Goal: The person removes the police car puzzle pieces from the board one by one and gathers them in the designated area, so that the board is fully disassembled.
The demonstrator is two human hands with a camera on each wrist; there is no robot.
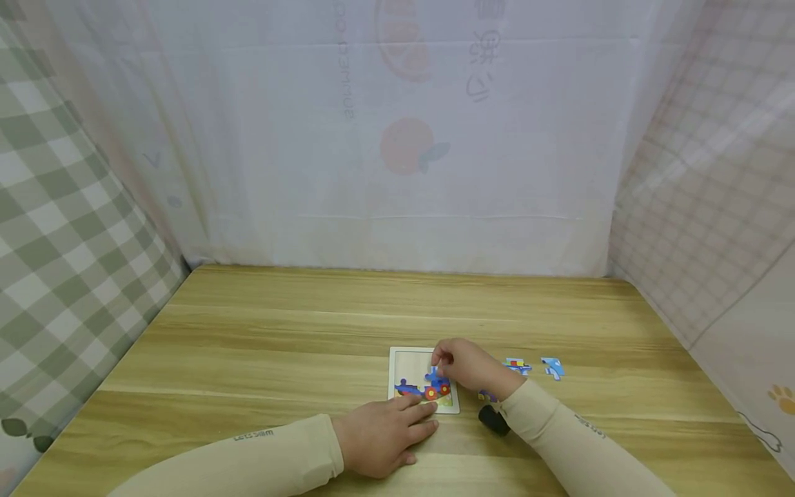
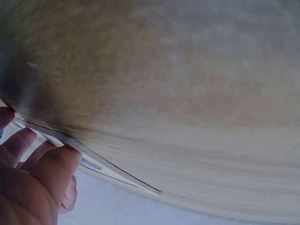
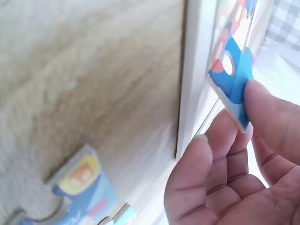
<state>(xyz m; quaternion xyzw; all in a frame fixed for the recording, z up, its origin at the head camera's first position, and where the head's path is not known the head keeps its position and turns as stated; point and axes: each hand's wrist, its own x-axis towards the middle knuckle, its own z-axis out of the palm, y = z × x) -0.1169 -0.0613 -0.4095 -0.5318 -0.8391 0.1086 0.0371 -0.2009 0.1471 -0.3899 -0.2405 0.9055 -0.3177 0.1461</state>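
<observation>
A small square puzzle board (image 1: 393,369) with a pale raised rim lies on the wooden table. Several pieces fitted along its lower part show a blue vehicle with red wheels (image 1: 431,393). My left hand (image 1: 380,438) lies over the near rim, fingers stretched out and spread. In the left wrist view its fingertips (image 2: 65,157) touch the board's edge. My right hand (image 1: 470,366) is over the board's right side. Between thumb and fingertips it pinches a blue puzzle piece (image 3: 241,84), tilted, its lower end close against the picture.
Right of the board lie loose puzzle pieces: one blue with red and yellow (image 1: 517,364), one light blue (image 1: 552,368), and one partly hidden by the right wrist (image 1: 487,396). A black object (image 1: 493,420) shows beside the right sleeve. Cloth hangs behind the table (image 1: 279,331) and at both sides.
</observation>
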